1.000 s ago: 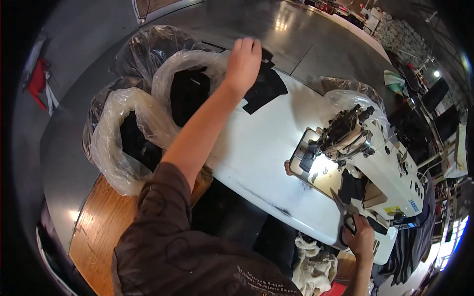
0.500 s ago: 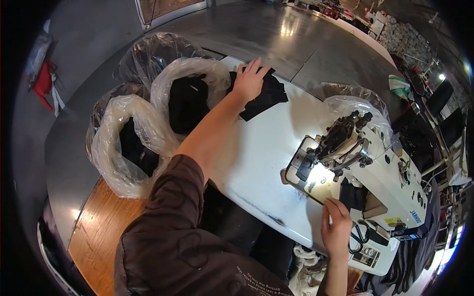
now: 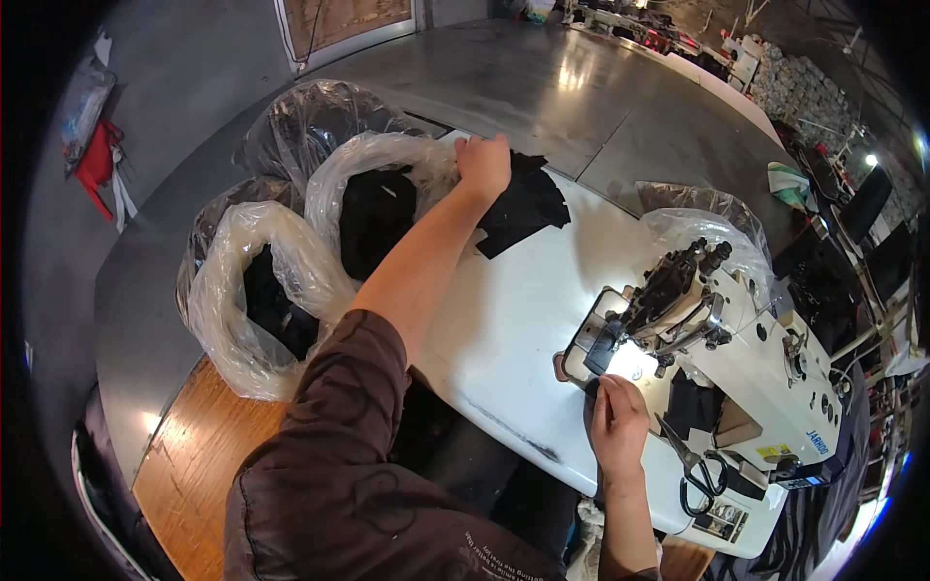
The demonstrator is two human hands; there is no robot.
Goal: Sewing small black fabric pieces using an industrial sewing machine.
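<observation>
Scissors (image 3: pixel 689 458) by my right hand (image 3: pixel 621 423) and black cloth (image 3: pixel 528 205) by my left hand (image 3: pixel 483 166) seem placed for reach; grips I cannot tell.

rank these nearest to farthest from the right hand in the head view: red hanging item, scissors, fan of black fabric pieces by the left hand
1. scissors: just right of the right hand
2. black fabric pieces: up and to the left, beside the left hand
3. red hanging item: far left of the picture
</observation>
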